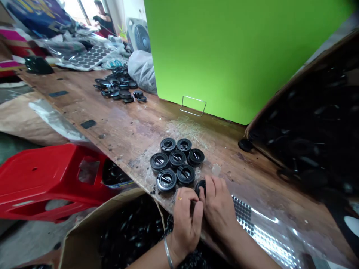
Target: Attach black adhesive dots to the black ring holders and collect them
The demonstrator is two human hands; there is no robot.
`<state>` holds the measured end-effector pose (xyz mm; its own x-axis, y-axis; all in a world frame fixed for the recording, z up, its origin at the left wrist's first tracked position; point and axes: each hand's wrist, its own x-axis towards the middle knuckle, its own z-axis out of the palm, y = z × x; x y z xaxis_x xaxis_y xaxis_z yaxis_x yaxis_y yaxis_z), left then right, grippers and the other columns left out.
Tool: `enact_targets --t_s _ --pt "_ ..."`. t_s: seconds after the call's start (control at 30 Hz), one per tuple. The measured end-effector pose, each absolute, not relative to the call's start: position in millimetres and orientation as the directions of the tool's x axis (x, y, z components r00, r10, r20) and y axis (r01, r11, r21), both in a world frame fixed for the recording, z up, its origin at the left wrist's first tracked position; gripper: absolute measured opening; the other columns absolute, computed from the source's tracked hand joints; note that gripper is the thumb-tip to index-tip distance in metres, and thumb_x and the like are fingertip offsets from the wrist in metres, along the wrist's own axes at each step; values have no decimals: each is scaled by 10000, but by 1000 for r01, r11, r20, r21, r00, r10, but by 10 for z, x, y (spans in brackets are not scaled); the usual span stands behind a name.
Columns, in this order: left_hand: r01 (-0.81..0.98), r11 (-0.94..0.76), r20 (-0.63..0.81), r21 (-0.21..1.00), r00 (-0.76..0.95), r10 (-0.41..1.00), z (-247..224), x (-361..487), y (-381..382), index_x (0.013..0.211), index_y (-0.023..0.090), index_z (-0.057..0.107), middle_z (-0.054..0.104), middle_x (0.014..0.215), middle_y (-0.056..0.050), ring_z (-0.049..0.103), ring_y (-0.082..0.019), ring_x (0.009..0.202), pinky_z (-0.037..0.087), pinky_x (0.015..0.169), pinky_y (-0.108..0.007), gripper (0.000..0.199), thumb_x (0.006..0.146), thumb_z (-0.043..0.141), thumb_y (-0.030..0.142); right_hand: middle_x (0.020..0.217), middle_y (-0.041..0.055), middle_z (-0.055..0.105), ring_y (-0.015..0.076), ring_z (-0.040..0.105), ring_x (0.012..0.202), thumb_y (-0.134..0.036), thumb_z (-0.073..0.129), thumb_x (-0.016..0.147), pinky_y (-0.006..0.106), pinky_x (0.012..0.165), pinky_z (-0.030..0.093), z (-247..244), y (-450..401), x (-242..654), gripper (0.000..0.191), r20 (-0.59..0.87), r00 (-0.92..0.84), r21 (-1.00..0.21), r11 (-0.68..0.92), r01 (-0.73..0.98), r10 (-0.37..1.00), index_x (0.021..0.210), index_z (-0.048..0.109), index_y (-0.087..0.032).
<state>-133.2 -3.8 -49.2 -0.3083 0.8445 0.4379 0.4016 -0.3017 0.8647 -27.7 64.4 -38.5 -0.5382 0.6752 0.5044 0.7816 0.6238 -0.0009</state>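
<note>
Several round black parts [177, 158] form a compact cluster on the wooden table [120, 123], each with a slotted round centre. Just to the right of the cluster, near the table's front edge, my right hand [218, 203] has its fingers on another round black part [200, 186]. My left hand [186, 216] is beside it, fingers curled and closed, with a bracelet at the wrist. Whatever lies between the left fingertips is too hidden to make out.
A loose pile of black parts [119, 84] sits farther back. A green panel [230, 48] stands behind. Boxes of black parts are at the right [311, 123] and below the front edge [131, 228]. A red stool [53, 175] stands left; a person [103, 18] is far back.
</note>
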Motion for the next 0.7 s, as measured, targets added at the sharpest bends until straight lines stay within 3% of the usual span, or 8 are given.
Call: enact_targets --t_s 0.1,0.27,0.33,0.43,0.53,0.7 --pt "465 -294 457 835 -289 841 -497 -1307 -43 918 216 493 524 892 -48 503 -207 859 413 809 -354 77 903 467 145 1187 204 560 302 497 1139 -172 417 943 509 919 449 -556 585 -243 420 535 -510 -70 637 767 673 1353 377 -85" --pt "502 -255 441 826 -294 848 -512 -1274 -47 939 218 498 535 905 -55 511 -209 867 422 815 -363 106 921 427 142 1405 199 453 300 418 1299 -203 392 937 524 1018 407 -346 537 -103 531 380 -544 -262 651 712 748 1451 289 -117" --pt "504 -249 451 827 -332 828 -527 -1270 -43 970 217 480 529 921 -58 513 -203 875 432 818 -358 129 922 408 121 1398 151 487 274 443 1289 -260 386 953 477 1034 408 -137 621 -54 455 262 -585 -393 638 662 768 1394 401 -151" --pt "542 -216 454 812 -354 818 -539 -1254 -22 1027 210 469 539 947 -65 532 -204 890 448 824 -357 175 899 436 96 1084 87 656 221 580 1052 -285 272 990 395 921 461 114 845 -110 355 155 -474 -597 464 655 867 1051 609 -191" --pt "618 -131 410 775 -334 849 -535 -1226 3 1061 205 478 562 945 -70 557 -222 872 463 790 -359 236 849 526 113 917 87 643 228 585 886 -260 287 959 371 789 459 140 1030 -314 284 143 -256 -623 288 728 956 917 559 -188" --pt "657 -99 394 747 -318 862 -554 -1206 15 1024 209 455 565 983 -87 566 -250 915 478 800 -388 303 776 614 137 960 132 618 278 567 895 -146 288 894 412 775 425 -121 1075 -585 254 164 -127 -554 198 809 978 1034 499 -164"
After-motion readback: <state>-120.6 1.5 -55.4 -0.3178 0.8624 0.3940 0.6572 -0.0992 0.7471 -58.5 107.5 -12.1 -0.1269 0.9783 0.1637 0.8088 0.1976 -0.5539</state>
